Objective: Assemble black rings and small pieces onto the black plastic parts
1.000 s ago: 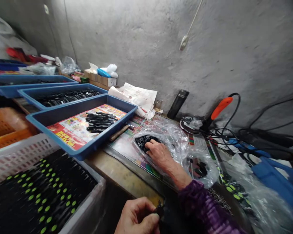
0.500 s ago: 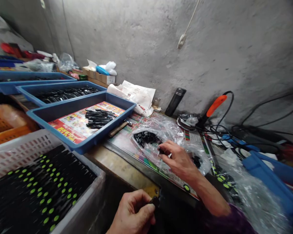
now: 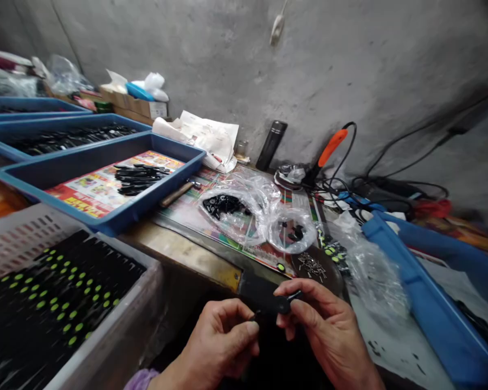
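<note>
My left hand [image 3: 223, 344] pinches a small dark part [image 3: 257, 315] between thumb and forefinger, low in the middle of the view. Just to its right, my right hand [image 3: 321, 319] grips a black piece [image 3: 283, 305] with a round end and a short stem. The two hands are close together but apart, over the dark gap in front of the bench. Beyond them lie a plastic bag of black parts [image 3: 223, 206], a smaller bag with a few black pieces [image 3: 296, 233], and a round dark dish of small metal pins [image 3: 311, 265].
A blue tray [image 3: 122, 216] with black pieces stands left of a hammer [image 3: 177, 194]. At lower left, a white crate [image 3: 117, 298] holds black parts with green dots. An orange-handled tool [image 3: 332, 147], cables and a blue bin [image 3: 415, 281] are at right.
My right hand has drawn back from the plastic bags towards my left hand, and the black piece now shows in its fingers. The view has shifted to the right.
</note>
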`<action>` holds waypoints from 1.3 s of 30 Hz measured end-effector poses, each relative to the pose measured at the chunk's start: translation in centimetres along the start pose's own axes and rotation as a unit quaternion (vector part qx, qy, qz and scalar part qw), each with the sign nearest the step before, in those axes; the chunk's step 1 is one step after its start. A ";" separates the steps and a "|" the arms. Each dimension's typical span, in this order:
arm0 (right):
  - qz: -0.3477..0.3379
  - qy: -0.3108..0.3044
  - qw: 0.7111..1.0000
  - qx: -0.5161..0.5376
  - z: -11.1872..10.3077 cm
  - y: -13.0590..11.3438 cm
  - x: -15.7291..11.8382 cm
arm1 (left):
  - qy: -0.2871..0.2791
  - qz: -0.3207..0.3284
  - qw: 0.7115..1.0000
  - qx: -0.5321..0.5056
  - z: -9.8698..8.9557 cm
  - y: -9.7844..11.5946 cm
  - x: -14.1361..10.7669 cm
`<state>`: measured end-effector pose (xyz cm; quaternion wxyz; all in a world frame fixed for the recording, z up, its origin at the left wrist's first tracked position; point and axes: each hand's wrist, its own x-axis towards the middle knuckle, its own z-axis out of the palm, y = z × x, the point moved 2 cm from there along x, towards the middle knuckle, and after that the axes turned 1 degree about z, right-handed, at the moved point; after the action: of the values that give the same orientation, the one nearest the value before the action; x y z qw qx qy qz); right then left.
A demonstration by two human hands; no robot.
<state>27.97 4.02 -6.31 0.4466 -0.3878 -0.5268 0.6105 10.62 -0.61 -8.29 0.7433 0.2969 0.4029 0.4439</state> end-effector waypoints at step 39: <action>0.052 0.005 0.997 -0.049 0.2 1.8 -2.7 | 0.004 0.072 0.990 0.121 1.0 -2.2 -0.3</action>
<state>28.37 1.27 -8.02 0.3972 -0.4394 -0.5330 0.6042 12.31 -1.90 -9.40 0.6664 0.4115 0.4340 0.4453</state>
